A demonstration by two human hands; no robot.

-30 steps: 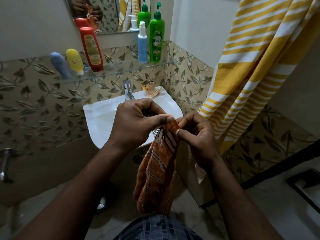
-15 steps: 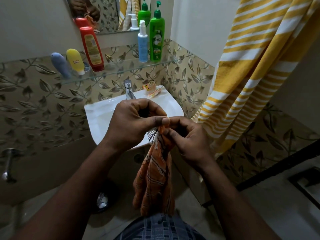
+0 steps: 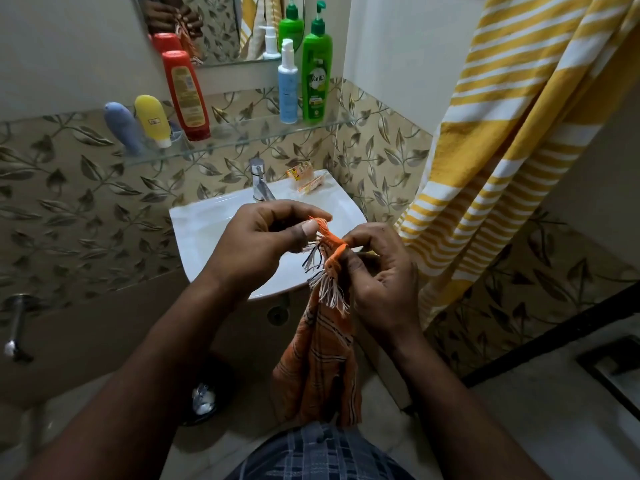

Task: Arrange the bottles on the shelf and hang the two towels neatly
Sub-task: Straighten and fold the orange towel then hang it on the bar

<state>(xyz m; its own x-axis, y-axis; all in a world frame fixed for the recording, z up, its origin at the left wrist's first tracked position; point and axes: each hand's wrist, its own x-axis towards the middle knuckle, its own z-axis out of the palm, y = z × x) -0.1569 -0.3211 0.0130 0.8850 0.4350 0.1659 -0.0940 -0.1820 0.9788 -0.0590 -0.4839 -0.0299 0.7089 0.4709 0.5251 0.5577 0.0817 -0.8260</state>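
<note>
Orange towel (image 3: 318,358): thin woven cloth, looks light and fully limp, with a fringed end. It has no stiffness, so it will likely bunch and twist unless held at two corners of one edge and spread. Probably not slippery or fragile, though the fringe could snag. Best hold: top edge, one corner per hand.

Left hand (image 3: 256,244) pinches the fringed top edge between thumb and forefinger. Right hand (image 3: 381,282) has its fingers (image 3: 356,239) curled, pinching the same edge just beside it. Both grips sit close together above the sink (image 3: 207,230) front rim. The rest of the towel hangs bunched below the hands, down to the waist.

Yellow towel (image 3: 502,133) hangs at right, well apart from both hands. Bottles (image 3: 185,95) stand on the shelf (image 3: 242,143); neither hand touches them.

Likely next: slide the hands apart along the edge to open it before hanging.
</note>
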